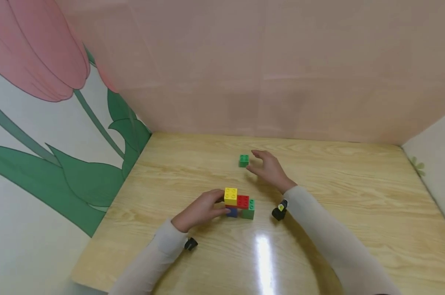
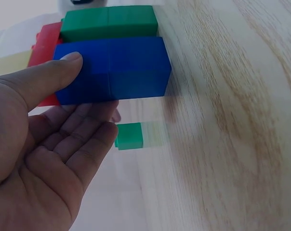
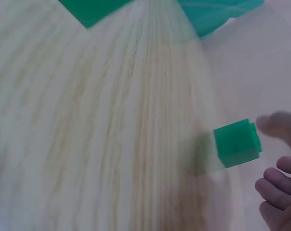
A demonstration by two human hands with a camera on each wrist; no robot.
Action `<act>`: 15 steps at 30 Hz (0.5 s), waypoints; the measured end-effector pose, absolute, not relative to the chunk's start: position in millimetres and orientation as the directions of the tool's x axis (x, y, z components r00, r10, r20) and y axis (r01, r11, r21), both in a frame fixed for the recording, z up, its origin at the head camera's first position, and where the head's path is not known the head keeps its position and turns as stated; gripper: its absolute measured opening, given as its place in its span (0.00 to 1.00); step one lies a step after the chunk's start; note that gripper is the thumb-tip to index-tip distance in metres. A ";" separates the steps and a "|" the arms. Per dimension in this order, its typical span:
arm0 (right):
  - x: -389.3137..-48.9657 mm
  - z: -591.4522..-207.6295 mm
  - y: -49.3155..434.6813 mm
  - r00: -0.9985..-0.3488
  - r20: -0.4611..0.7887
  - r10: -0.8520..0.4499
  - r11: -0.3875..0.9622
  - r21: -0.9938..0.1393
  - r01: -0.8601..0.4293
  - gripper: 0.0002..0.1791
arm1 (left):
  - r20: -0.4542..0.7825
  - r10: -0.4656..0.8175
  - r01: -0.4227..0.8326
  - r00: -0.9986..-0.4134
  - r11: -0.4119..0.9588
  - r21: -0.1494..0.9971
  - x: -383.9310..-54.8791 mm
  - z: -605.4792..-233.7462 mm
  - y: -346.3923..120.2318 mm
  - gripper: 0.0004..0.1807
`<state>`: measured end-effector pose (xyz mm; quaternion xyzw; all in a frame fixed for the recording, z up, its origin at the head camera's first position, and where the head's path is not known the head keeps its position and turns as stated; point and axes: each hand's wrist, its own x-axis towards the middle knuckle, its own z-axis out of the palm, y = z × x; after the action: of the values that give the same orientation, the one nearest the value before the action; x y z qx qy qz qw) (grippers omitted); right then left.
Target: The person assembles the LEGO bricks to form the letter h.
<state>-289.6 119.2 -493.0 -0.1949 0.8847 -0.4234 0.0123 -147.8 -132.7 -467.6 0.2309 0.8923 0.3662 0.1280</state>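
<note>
A small toy-brick structure stands on the table: blue bricks (image 2: 131, 67) and green bricks (image 1: 247, 214) form two columns, a red brick (image 1: 243, 201) bridges them, and a yellow brick (image 1: 231, 196) sits on top at the left. My left hand (image 1: 203, 208) holds the structure from its left side, thumb on the blue column and the other fingers behind. Farther back lies a loose green brick (image 1: 243, 160). Just to its right is my right hand (image 1: 270, 170), thumb and fingers spread apart. In the right wrist view a gap shows between that thumb and the green brick (image 3: 237, 144).
The wooden table (image 1: 355, 196) meets a pinkish covered wall (image 1: 281, 82) at the back. A tulip-painted wall (image 1: 96, 172) borders the left side, and a white wall (image 1: 436, 164) the right. Black wrist cameras (image 1: 279, 213) stick out below both wrists.
</note>
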 end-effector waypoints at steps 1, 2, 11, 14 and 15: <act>-292.6 -494.7 118.8 -0.923 0.140 -0.359 0.568 -0.752 -0.335 0.38 | -0.059 0.507 0.319 -0.860 0.624 0.713 -148.4 -467.8 -132.2 0.23; -295.1 -496.4 118.4 -0.923 0.136 -0.360 0.572 -0.749 -0.334 0.37 | -0.060 0.506 0.318 -0.860 0.625 0.713 -148.8 -468.0 -131.9 0.23; -304.6 -507.1 115.1 -0.923 0.123 -0.364 0.581 -0.745 -0.328 0.33 | -0.069 0.499 0.308 -0.864 0.631 0.712 -148.7 -470.0 -130.3 0.23; -305.9 -508.6 113.8 -0.928 0.127 -0.350 0.582 -0.747 -0.322 0.32 | -0.071 0.499 0.306 -0.864 0.631 0.713 -148.8 -468.9 -130.4 0.23; -306.0 -508.6 113.1 -0.929 0.132 -0.346 0.579 -0.749 -0.322 0.32 | -0.072 0.500 0.306 -0.863 0.631 0.713 -149.1 -468.6 -130.5 0.23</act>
<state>-306.0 113.1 -508.6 -0.1879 0.8883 -0.4188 0.0143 -149.1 -130.5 -468.6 0.2253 0.8933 0.3655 0.1326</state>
